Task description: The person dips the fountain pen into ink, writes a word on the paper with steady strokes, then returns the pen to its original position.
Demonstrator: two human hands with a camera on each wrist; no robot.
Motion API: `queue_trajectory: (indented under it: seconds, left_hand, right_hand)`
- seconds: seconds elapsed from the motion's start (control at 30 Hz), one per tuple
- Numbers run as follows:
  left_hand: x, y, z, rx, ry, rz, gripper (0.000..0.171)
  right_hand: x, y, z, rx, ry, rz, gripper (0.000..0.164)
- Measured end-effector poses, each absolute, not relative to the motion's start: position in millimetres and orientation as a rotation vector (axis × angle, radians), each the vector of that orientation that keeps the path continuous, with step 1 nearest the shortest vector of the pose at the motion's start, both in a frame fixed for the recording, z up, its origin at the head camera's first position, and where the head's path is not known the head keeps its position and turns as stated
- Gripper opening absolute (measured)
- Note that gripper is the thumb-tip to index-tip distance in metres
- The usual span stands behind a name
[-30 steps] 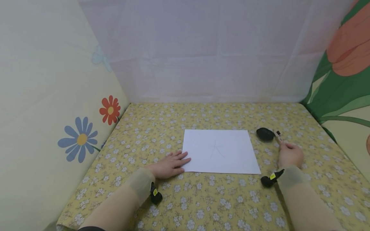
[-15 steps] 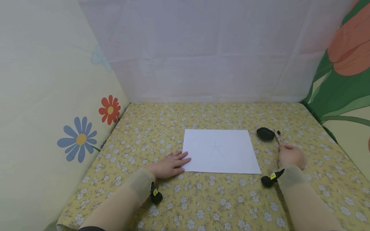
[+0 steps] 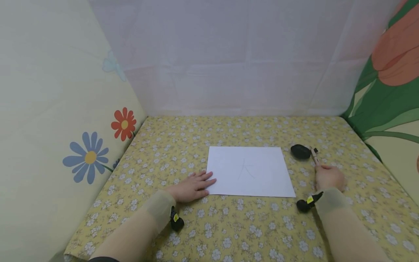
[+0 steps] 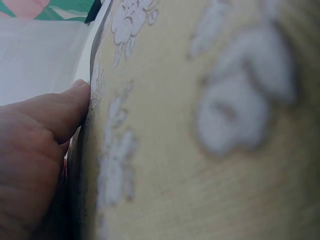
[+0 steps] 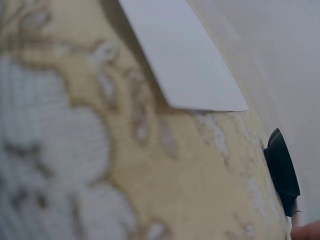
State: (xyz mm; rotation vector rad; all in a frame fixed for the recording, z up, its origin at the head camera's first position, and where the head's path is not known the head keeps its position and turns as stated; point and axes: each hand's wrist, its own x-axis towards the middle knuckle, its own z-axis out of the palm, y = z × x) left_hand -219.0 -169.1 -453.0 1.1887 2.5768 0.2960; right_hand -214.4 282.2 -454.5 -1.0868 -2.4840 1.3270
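A white sheet of paper [image 3: 226, 160] lies on the flowered cloth and bears a few thin, faint crossing strokes near its middle. My left hand [image 3: 190, 187] rests flat with spread fingers on the sheet's left edge. To the right of the sheet, my right hand [image 3: 330, 177] pinches a thin pale stick [image 3: 315, 157] with a small black block near its far end; its exact kind I cannot tell. That end is right beside a smooth black oval object [image 3: 300, 152]. In the right wrist view, the black object [image 5: 282, 172] stands just beyond the stick and a fingertip.
Yellow flowered cloth [image 3: 242, 233] covers the table. A pale sheet [image 3: 242, 65] hangs behind it, with flower-printed panels to the left [image 3: 39, 109] and right [image 3: 389, 102]. A small black camera [image 3: 176, 222] is strapped at the left wrist, another camera [image 3: 303, 206] at the right.
My right hand has shifted very slightly to the right, with the stick still pinched. The left hand, the paper and the black object stay put.
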Motion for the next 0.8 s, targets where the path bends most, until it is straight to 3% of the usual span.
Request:
queue_trajectory:
  seconds: [0.8]
  left_hand:
    - [-219.3, -170.9, -452.3, 1.183, 2.574, 0.310, 0.051]
  right_hand:
    - [-216.7, 280.2, -454.6, -1.097, -2.470, 1.321, 0.053]
